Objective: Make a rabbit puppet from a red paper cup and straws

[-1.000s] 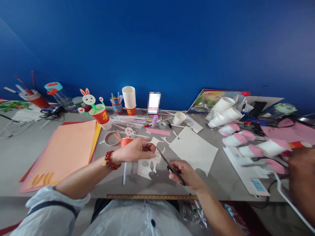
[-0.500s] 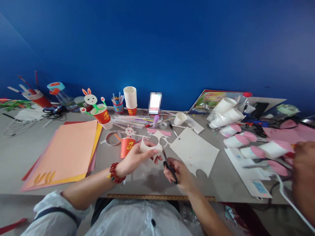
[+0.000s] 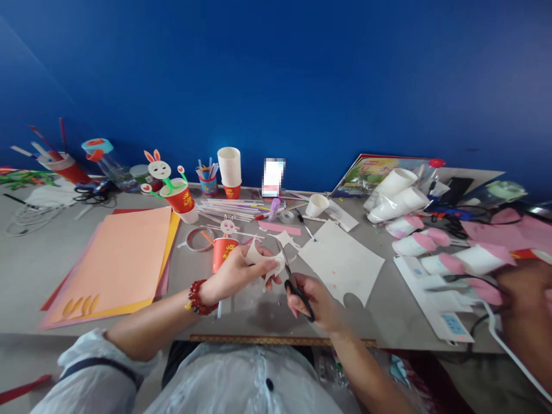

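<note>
So the left hand (image 3: 235, 277) has a cut-up piece of white paper (image 3: 255, 255) pinched between thumb and fingers, over the counter (image 3: 259, 323) near a red cup (image 3: 222, 253). Right hand (image 3: 318, 300) is curled around black-handled scissors (image 3: 305, 306), blades by the paper's edge, can't tell if touching. Bigger white sheet (image 3: 340, 261) lies just right.

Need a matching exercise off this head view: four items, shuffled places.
1. Black-handled metal scissors
2. White irregular cut-paper piece
3. Peach rectangular paper sheet
4. White rectangular plastic power strip

A. Over a yellow paper sheet
B. Held in the left hand
C. On the grey table, at the right
D. Held in the right hand

Pairs: 1-D, 2-B, 3-A, 4-C
</note>
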`<state>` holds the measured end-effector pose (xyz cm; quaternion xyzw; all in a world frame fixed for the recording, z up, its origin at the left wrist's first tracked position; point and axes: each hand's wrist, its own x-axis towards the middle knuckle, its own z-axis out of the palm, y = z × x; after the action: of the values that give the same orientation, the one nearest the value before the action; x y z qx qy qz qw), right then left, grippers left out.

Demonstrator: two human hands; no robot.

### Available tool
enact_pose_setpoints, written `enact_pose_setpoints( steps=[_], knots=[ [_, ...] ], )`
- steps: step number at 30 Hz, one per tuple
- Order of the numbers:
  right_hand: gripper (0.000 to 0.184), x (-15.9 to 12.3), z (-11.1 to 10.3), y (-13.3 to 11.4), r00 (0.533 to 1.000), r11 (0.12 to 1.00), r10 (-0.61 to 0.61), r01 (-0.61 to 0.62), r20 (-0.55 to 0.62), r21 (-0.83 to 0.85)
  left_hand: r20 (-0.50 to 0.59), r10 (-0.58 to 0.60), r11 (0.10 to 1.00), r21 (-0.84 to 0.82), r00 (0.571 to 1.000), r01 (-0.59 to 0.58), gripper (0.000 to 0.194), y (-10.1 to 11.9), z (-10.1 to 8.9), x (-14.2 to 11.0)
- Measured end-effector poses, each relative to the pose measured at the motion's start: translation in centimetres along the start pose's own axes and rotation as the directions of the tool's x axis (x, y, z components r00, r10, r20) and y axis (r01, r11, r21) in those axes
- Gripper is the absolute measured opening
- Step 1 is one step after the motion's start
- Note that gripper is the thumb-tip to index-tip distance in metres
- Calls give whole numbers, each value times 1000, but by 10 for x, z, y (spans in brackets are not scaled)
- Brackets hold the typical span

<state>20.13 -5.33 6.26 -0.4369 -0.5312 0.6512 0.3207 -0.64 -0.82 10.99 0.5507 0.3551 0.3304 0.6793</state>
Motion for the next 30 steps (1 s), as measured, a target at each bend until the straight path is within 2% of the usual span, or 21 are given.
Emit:
enact_pose_setpoints(
  steps=[11,21,30],
  knots=[
    [61,2,-1,5,1000,999,17,-17,2,-29,59,-12,1000,-28,998,14,25,-5,-8,3],
    [60,2,-6,10,999,998,47,-47,4,-44,100,-20,999,43,995,15,26,-6,-14,6],
    [54,5,-8,18,998,998,54,-53,20,-44,68,-71,995,80,995,65,25,-9,-18,8]
  ],
)
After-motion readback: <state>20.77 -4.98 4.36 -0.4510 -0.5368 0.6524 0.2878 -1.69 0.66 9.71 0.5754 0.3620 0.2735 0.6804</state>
